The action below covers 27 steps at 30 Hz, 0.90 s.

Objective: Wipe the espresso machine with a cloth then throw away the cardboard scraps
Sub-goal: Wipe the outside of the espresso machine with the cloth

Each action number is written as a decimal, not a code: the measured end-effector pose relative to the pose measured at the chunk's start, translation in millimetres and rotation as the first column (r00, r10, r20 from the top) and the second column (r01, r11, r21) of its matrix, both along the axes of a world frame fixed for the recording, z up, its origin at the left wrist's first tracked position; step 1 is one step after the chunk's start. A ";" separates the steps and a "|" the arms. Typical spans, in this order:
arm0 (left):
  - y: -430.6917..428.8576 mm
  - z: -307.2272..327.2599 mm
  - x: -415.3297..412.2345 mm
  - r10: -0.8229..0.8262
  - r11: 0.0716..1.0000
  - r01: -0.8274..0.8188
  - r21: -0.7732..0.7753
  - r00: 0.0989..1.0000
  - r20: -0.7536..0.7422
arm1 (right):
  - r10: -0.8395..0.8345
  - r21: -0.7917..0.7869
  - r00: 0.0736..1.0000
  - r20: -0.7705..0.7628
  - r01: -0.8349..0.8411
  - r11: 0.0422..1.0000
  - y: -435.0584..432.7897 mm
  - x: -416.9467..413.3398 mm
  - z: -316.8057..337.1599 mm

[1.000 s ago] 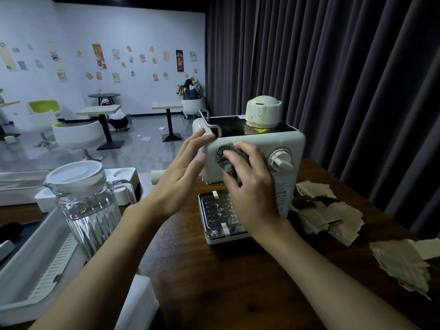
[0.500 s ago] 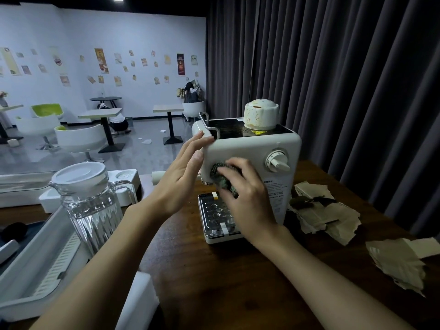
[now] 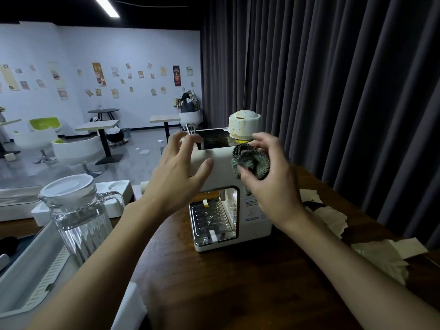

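Cloth (image 3: 251,160) bunched in right hand (image 3: 273,179), gripped at espresso machine (image 3: 221,177) top-front edge; left hand (image 3: 176,177) spread, fingers on machine's left side.

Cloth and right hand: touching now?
Touching. The head view shows the right hand gripping the bunched cloth, thumb under it and fingers over it, in front of the espresso machine.

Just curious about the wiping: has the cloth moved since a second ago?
Yes. The cloth rose up the espresso machine front toward its top edge.
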State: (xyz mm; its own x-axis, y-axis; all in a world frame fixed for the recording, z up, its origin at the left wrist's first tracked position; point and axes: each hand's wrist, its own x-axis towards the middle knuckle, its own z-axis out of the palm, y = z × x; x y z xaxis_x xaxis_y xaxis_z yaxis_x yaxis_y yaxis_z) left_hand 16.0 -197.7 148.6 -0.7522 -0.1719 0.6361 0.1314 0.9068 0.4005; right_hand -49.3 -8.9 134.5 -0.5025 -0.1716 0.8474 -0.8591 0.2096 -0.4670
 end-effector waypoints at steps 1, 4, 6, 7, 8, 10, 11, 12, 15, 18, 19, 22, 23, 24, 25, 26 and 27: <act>6.0 3.3 -1.8 0.039 0.999 -0.039 0.000 0.999 0.000 | -0.012 -0.009 0.999 0.030 0.012 1.000 5.0 -4.5 2.8; 22.5 11.7 -8.7 0.161 0.986 -0.162 0.024 0.986 0.045 | -0.090 -0.040 0.995 0.046 0.092 0.995 21.7 -22.3 12.1; 31.1 16.4 -14.2 0.218 0.974 -0.223 0.045 0.971 0.094 | -0.048 -0.051 0.989 0.137 0.056 0.997 34.7 -36.6 18.5; 34.9 17.6 -16.4 0.243 0.968 -0.248 0.033 0.964 0.111 | 0.001 -0.056 0.980 0.199 0.010 0.998 40.8 -43.9 21.0; 38.6 18.1 -18.1 0.267 0.963 -0.270 0.009 0.956 0.120 | 0.043 -0.063 0.968 0.247 -0.028 0.998 46.3 -50.6 22.4; 45.2 18.2 -19.9 0.308 0.951 -0.308 -0.020 0.943 0.130 | 0.089 -0.075 0.955 0.283 -0.070 0.995 53.7 -63.0 22.7; 48.3 17.8 -20.8 0.324 0.946 -0.324 -0.017 0.937 0.134 | 0.115 -0.087 0.950 0.292 -0.093 0.992 55.3 -68.2 22.4; 51.2 16.7 -22.1 0.335 0.941 -0.338 -0.005 0.932 0.136 | 0.147 -0.101 0.943 0.299 -0.122 0.987 55.9 -72.6 22.4; 58.5 11.9 -25.9 0.346 0.935 -0.353 0.036 0.929 0.130 | 0.267 -0.141 0.907 0.326 -0.232 0.962 54.4 -82.6 20.3; 62.8 8.2 -27.6 0.347 0.931 -0.356 0.080 0.931 0.109 | 0.406 -0.198 0.827 0.389 -0.355 0.914 52.5 -88.7 13.8; 63.6 7.6 -28.4 0.348 0.929 -0.357 0.094 0.932 0.104 | 0.447 -0.226 0.796 0.408 -0.386 0.894 52.3 -89.7 11.6; 66.0 8.0 -31.9 0.343 0.922 -0.349 0.169 0.937 0.063 | 0.487 -0.268 0.767 0.418 -0.408 0.873 51.6 -90.4 9.8; 66.6 9.0 -33.5 0.342 0.917 -0.343 0.206 0.939 0.042 | 0.484 -0.268 0.772 0.412 -0.404 0.874 51.2 -89.7 10.3; 67.2 10.1 -35.4 0.343 0.909 -0.339 0.242 0.939 0.027 | 0.483 -0.270 0.774 0.409 -0.403 0.875 50.8 -88.4 10.9; 67.3 11.0 -36.9 0.346 0.901 -0.338 0.274 0.938 0.021 | 0.486 -0.273 0.772 0.409 -0.404 0.873 50.2 -86.9 11.1; 66.9 11.7 -38.2 0.347 0.893 -0.337 0.298 0.938 0.019 | 0.490 -0.278 0.769 0.411 -0.406 0.870 49.4 -85.3 10.9; 65.9 12.2 -39.2 0.347 0.888 -0.334 0.315 0.938 0.017 | 0.492 -0.280 0.767 0.413 -0.406 0.870 48.6 -83.6 10.4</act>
State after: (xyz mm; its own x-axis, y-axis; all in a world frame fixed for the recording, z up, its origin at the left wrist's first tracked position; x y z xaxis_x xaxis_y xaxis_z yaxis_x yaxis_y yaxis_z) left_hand -23.2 -131.8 160.8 -0.5882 -0.6050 0.5366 -0.1419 0.7305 0.6680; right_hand -132.9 39.6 144.9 -0.7365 -0.3562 0.5750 -0.5119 -0.2621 -0.8181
